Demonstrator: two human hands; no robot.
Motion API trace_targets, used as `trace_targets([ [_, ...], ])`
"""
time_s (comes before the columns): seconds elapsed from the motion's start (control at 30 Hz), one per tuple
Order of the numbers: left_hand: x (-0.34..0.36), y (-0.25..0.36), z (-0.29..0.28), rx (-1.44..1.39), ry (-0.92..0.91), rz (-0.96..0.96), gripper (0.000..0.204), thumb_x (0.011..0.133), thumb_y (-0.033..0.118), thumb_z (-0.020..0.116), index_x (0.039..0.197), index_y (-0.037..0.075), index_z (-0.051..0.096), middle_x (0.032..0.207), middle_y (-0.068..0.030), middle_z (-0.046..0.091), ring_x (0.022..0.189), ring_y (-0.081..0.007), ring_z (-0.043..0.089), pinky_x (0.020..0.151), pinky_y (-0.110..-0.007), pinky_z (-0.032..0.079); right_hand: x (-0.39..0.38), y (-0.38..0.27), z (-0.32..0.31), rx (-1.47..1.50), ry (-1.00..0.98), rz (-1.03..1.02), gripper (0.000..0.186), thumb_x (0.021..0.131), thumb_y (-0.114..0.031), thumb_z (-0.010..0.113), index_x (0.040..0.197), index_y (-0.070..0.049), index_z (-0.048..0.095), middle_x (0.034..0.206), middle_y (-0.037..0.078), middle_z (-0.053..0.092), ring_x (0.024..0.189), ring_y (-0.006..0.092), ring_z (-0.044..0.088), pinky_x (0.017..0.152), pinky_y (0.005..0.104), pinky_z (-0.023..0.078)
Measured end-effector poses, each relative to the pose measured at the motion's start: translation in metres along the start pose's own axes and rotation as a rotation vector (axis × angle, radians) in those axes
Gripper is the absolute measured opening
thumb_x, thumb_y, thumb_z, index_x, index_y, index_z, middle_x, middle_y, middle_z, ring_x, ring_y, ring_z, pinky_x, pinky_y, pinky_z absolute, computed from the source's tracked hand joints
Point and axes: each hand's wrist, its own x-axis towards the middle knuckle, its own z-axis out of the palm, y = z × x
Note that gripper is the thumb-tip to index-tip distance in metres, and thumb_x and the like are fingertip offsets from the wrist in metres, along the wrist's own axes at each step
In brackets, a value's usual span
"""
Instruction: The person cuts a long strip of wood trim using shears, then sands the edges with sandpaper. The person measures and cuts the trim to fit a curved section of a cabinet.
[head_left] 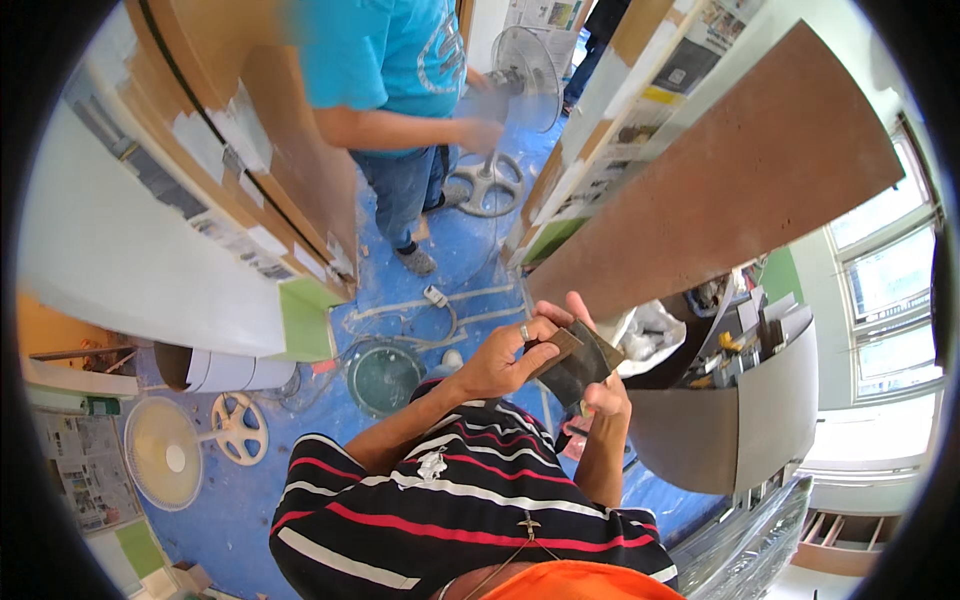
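In front of my striped shirt, both my hands hold a dark grey sheet that looks like sandpaper [574, 378]. My left hand [505, 360], with a ring on one finger, is closed on it, its thumb on a small brown flat block [562, 350] at the sheet's left edge. From the other side my right hand [606, 397] pinches the sheet's lower right part. A brownish flat edge also shows at the sheet's right side; whether it belongs to the same block I cannot tell. Some fingertips behind the sheet are partly hidden.
Ahead, a person in a teal shirt [395, 60] handles a standing fan [525, 80]. A long brown panel [740, 170] stands at right, above a bin [700, 430] of scraps. A green bucket [385, 380], cables and another fan [165, 453] are on the blue-covered floor [250, 530].
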Motion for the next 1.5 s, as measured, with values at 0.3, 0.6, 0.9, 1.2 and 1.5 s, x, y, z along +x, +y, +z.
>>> trace_targets([
  [0.3,0.072,-0.053,-0.092,0.102,0.203,0.018,0.006,0.092,0.004,0.059,0.098,0.001,0.06,0.099,-0.0105,0.064,0.083,-0.0254,0.06,0.077,-0.034,0.048,0.138,0.015,-0.05,-0.02,0.135,0.202,0.082,0.095,-0.043,0.057,0.154,0.001,0.02,0.145,0.025,0.044,0.131,0.0341,0.049,0.11,0.0423,0.038],
  [0.6,0.122,-0.096,-0.128,0.144,0.575,-0.143,0.014,0.092,0.004,0.059,0.082,0.0,0.05,0.081,-0.0087,0.057,0.072,-0.0197,0.052,0.069,-0.03,0.045,0.243,0.028,-0.098,-0.117,0.149,0.126,0.074,0.098,-0.032,0.056,0.156,-0.006,0.019,0.132,0.017,0.051,0.115,0.0267,0.057,0.102,0.0386,0.043],
  [0.9,0.282,-0.136,-0.139,0.247,0.87,0.116,0.017,0.096,0.01,0.057,0.082,0.001,0.054,0.072,-0.0088,0.054,0.066,-0.0137,0.048,0.06,-0.032,0.042,0.365,0.044,-0.132,-0.448,-0.005,-0.161,0.077,0.1,-0.042,0.046,0.156,-0.003,0.011,0.147,0.02,0.033,0.128,0.029,0.042,0.109,0.0409,0.032],
  [1.2,0.383,-0.154,-0.175,0.26,0.944,0.158,0.015,0.098,0.014,0.056,0.087,0.003,0.061,0.074,-0.0054,0.063,0.067,-0.0104,0.051,0.07,-0.026,0.047,0.455,0.038,-0.185,-0.414,-0.04,-0.356,0.086,0.101,-0.054,0.037,0.156,0.002,0.003,0.155,0.026,0.023,0.135,0.035,0.036,0.111,0.0433,0.029],
  [1.5,0.438,-0.16,-0.181,0.378,0.921,0.008,0.015,0.098,0.014,0.058,0.087,0.004,0.06,0.073,-0.0028,0.062,0.064,-0.0084,0.051,0.058,-0.027,0.042,0.495,0.025,-0.225,-0.366,0.015,-0.317,0.089,0.1,-0.057,0.036,0.155,0.001,-0.003,0.158,0.024,0.018,0.136,0.0347,0.036,0.111,0.0454,0.029],
])
